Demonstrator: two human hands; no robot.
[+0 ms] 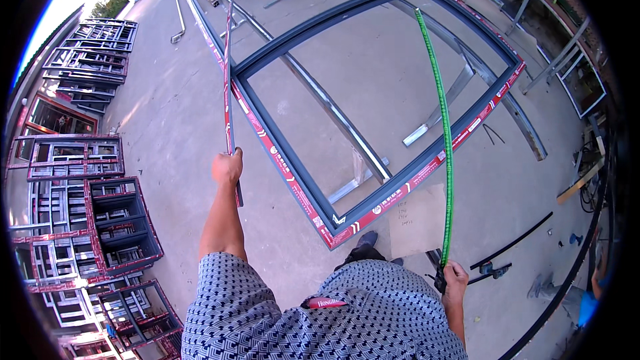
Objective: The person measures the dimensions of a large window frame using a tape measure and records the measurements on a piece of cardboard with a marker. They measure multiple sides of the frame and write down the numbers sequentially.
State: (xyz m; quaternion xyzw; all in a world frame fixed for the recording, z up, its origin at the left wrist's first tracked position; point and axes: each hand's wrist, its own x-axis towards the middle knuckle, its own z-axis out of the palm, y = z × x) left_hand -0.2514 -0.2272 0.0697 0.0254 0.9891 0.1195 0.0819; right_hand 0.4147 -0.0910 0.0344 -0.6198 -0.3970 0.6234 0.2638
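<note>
My left hand (227, 169) is closed round a long narrow profile strip (228, 93) covered with red and white film. The strip points away from me, and its far part lies over or beside the left edge of a large dark grey window frame (291, 178). In my right hand (455, 283) is a tape measure, its dark case (440, 279) partly hidden by my fingers. Its long green blade (445, 127) stretches forward, crossing above the frame's near rail. The blade's far end (419, 12) appears over the frame's opening; whether it touches anything I cannot tell.
Metal supports (333, 107) stand beneath the frame. Cardboard (419, 223) with handwriting lies by its near rail. A power drill (493, 270) and dark strips (527, 240) are on the floor at right, near another person (587, 303). Stacked frames (123, 227) line the left.
</note>
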